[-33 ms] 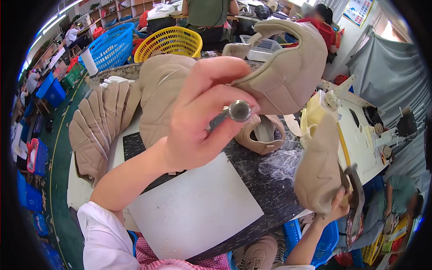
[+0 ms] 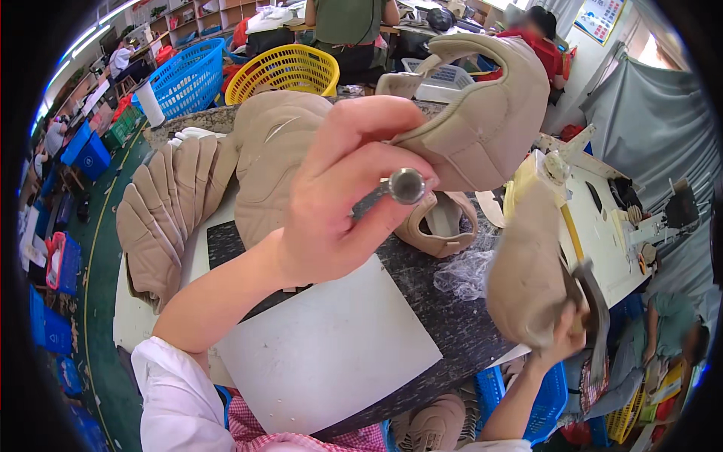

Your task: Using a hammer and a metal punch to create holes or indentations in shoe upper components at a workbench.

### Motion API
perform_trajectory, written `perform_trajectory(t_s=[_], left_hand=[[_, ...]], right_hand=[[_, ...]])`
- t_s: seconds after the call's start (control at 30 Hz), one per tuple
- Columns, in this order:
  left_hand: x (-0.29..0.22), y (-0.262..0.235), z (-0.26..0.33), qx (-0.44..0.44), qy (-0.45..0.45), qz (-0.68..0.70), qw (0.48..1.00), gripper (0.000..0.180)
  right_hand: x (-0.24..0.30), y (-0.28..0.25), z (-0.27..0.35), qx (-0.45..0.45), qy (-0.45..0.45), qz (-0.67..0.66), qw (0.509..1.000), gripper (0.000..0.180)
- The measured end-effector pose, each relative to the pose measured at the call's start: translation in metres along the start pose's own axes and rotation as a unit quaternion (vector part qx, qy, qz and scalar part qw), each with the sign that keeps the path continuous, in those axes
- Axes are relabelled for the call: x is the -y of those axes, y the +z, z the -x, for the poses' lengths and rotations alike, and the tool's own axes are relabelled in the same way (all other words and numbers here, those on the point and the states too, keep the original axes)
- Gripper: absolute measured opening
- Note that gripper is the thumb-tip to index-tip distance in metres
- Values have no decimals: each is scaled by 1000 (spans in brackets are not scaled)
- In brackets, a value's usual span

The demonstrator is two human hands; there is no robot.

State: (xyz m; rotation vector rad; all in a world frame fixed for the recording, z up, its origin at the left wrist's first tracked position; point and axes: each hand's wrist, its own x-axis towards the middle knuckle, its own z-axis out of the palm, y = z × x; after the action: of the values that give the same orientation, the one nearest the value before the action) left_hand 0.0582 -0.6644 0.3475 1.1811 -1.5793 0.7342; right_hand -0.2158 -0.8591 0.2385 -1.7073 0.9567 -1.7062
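My left hand [image 2: 331,181] is raised over the table, its fingers closed around a metal rod [image 2: 407,185] whose round end faces me. The same fingers pinch the edge of a beige shoe upper [image 2: 482,124] held up behind the rod. Low on the right, my right hand [image 2: 561,335] is closed on a second beige shoe upper [image 2: 527,294], blurred by motion. Beside that hand a dark grey curved strip [image 2: 595,324] shows; whether it belongs to this upper I cannot tell. Another beige upper [image 2: 437,230] lies on the table just beyond my left hand.
A white board [image 2: 331,346] covers the near part of the dark speckled table [image 2: 422,279]. Rows of stacked beige uppers [image 2: 166,211] stand at the left. Crumpled clear plastic [image 2: 467,275] lies right of centre. Yellow [image 2: 282,71] and blue baskets [image 2: 188,79] are behind; several people work around.
The upper in my right hand has shifted slightly left and tilted, and the grey strip beside it has swung a little. My left hand has moved barely to the right.
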Motion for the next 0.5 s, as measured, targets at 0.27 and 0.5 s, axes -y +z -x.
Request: perform_trajectory(t_s=[0.27, 0.5], left_hand=[[20, 39, 1, -4, -9, 14, 1000, 16], [101, 154, 5, 107, -18, -98, 989, 16]], right_hand=[[-8, 121, -16, 348, -131, 153, 916, 26], [25, 55, 2, 265, -27, 14, 964, 19]])
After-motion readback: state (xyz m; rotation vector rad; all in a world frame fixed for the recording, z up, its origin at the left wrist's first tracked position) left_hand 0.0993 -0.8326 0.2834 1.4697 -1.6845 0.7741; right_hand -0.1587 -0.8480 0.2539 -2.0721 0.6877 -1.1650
